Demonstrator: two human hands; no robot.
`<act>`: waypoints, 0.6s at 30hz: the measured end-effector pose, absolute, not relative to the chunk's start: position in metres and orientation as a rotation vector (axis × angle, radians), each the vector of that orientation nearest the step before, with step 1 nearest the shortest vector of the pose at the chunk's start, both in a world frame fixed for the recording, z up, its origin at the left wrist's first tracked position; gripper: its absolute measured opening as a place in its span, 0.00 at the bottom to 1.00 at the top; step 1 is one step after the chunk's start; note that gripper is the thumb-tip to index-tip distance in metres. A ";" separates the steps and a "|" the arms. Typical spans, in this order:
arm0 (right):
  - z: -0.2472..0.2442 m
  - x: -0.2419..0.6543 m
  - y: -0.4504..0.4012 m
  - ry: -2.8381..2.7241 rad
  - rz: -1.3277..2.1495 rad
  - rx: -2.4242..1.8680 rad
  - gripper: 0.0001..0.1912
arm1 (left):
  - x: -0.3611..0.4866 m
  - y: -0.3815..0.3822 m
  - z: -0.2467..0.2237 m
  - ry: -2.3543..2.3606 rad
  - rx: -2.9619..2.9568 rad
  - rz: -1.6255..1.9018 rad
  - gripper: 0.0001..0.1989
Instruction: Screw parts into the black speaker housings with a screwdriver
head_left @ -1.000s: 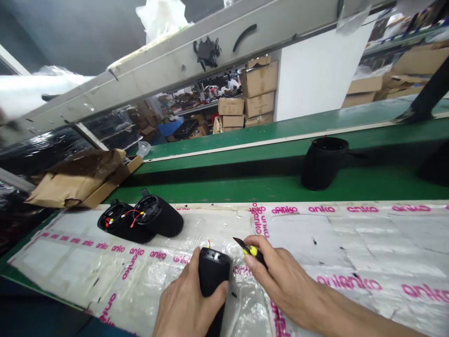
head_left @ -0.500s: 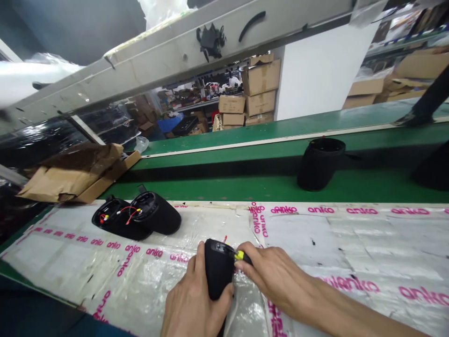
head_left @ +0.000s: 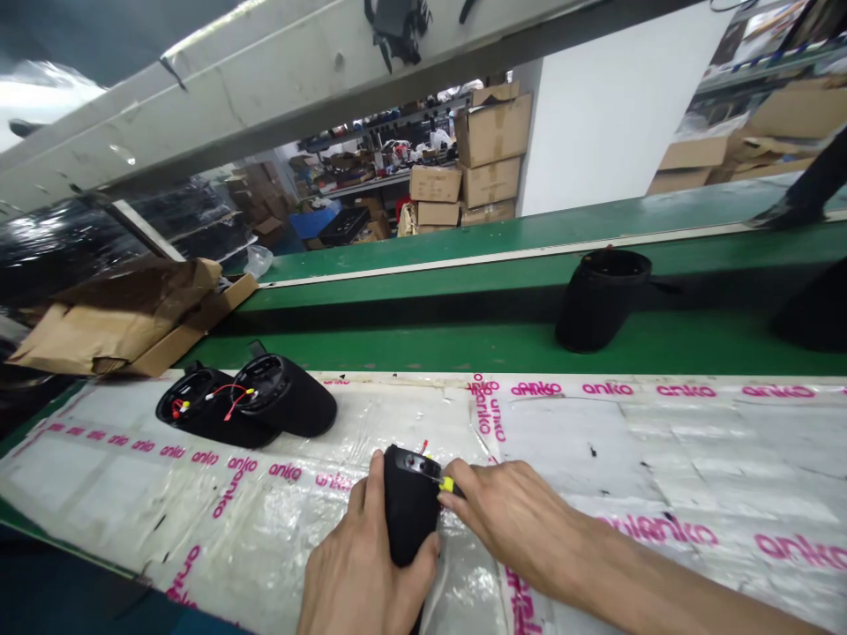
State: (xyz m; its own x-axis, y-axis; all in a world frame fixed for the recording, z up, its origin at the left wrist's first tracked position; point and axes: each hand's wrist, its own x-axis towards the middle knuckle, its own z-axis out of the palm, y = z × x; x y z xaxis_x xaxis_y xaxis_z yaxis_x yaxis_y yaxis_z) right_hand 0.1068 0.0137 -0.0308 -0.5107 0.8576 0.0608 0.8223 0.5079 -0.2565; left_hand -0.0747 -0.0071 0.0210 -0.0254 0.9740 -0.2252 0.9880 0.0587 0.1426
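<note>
Black housing (head_left: 411,516) is clasped in the left hand (head_left: 367,560) over the plastic sheet (head_left: 562,459), while the right hand (head_left: 506,511) pinches the knife (head_left: 448,484) at its rim (head_left: 416,464). This work seems not yet finished; for the two housings (head_left: 308,404) farther left, I cannot tell.

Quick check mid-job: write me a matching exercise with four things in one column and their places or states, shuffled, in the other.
1. Left hand
2. Right hand
3. Pair of black casings
4. Cardboard box stack

A. In the background, beside a white panel
B. Gripping a yellow-marked tool
C. On pink-printed sheeting, red wires showing
D. Around another black casing

Pairs: 1-D, 2-B, 3-C, 4-A
</note>
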 end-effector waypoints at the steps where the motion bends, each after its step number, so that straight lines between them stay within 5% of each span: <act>1: -0.031 0.106 0.013 -2.571 0.284 -1.461 0.08 | -0.075 -0.007 0.021 2.077 1.990 -0.068 0.40; 18: -0.024 0.090 0.026 -2.593 0.132 -1.469 0.09 | -0.091 0.004 0.016 1.929 1.891 0.032 0.42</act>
